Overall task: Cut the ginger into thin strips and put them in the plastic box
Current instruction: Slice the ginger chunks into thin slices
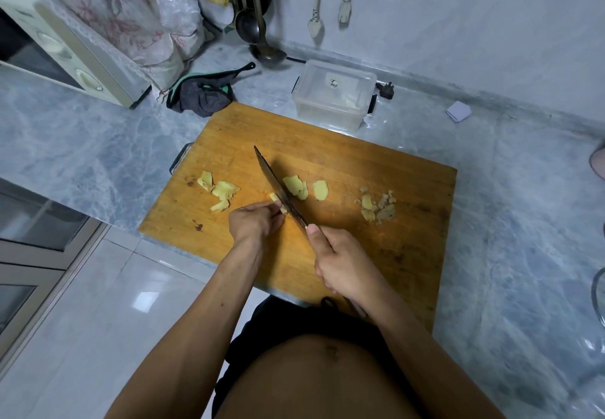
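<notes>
Left hand (255,222) fingers curl down, pinning a small pale-yellow ginger piece (279,203) against the wooden cutting board (343,156). Right hand (340,264) wraps the long dark-bladed knife (278,186), blade seemingly touching that piece. Yellow ginger slices (296,186) lie beside; the clear lidded plastic box (334,94) sits beyond the board.

home kitchen | marble-look counter (98,156) | wooden cutting board (327,156) | ladles (258,25) hanging on wall | microwave (65,52)
</notes>
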### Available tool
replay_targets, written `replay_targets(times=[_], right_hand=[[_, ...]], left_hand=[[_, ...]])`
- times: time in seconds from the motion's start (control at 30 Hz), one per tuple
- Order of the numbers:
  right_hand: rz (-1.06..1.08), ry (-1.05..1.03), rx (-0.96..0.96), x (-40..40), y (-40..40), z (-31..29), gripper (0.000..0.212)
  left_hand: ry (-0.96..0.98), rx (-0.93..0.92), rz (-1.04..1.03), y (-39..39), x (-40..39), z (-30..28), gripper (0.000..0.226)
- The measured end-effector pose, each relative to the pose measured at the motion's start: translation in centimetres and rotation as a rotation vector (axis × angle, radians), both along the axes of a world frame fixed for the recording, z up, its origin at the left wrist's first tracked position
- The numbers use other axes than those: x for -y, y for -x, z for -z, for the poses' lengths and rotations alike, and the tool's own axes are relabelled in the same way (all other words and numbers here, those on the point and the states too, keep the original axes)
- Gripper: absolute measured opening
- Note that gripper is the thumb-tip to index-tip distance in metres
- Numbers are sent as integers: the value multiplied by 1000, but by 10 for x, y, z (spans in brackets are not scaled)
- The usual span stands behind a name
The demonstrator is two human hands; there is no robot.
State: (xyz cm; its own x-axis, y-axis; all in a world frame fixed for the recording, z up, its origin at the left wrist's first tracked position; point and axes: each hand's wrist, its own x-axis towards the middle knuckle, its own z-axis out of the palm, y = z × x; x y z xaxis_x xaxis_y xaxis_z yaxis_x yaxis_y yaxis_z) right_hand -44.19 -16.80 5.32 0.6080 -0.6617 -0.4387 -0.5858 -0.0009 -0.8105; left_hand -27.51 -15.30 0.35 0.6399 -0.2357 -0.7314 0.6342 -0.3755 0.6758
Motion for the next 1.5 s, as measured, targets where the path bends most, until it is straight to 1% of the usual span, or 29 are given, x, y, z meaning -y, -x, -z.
replay_targets(times=[0.23, 0.37, 0.53, 0.63, 0.73, 0.83, 0.9, 0.93, 1.0, 1.07, 1.2, 1.23, 1.33, 1.5], right_hand=[[-16, 9, -4, 3, 6, -6, 47], [-1, -8, -14, 3, 9, -7, 48], [-5, -11, -20, 3, 11, -9, 49], [-3, -17, -25, 4, 12, -11, 48], [14, -48, -19, 5, 12, -14, 47], [11, -49, -13, 5, 12, -15, 48], [4, -42, -12, 6, 13, -15, 49], [0, -41, -15, 6, 13, -15, 49], [-8, -38, -19, 6, 13, -13, 48], [-12, -21, -13, 5, 13, -10, 48], [-14, 10, 1, 3, 11, -6, 48], [-16, 11, 2, 3, 10, -6, 48], [-26, 16, 10, 3, 9, -5, 50], [-18, 24, 26, 6, -3, -2, 49]], left_hand=[[16, -43, -67, 4, 4, 1, 8], [57, -57, -112, 5, 4, 3, 16], [66, -21, -87, 9, 3, 6, 18], [73, 5, -53, 10, 4, 5, 13], [43, 102, 22, 11, 5, 7, 14], [3, 202, 72, 14, 6, 8, 6], [-4, 232, 92, 14, 5, 9, 2], [-6, 236, 97, 14, 4, 10, 3], [-6, 233, 101, 11, 3, 13, 13], [-3, 222, 103, 9, 2, 15, 16], [6, 210, 107, 7, 2, 14, 3], [5, 211, 111, 6, 2, 14, 4], [-2, 230, 131, 4, 1, 19, 16], [4, 227, 141, 1, 2, 19, 8]])
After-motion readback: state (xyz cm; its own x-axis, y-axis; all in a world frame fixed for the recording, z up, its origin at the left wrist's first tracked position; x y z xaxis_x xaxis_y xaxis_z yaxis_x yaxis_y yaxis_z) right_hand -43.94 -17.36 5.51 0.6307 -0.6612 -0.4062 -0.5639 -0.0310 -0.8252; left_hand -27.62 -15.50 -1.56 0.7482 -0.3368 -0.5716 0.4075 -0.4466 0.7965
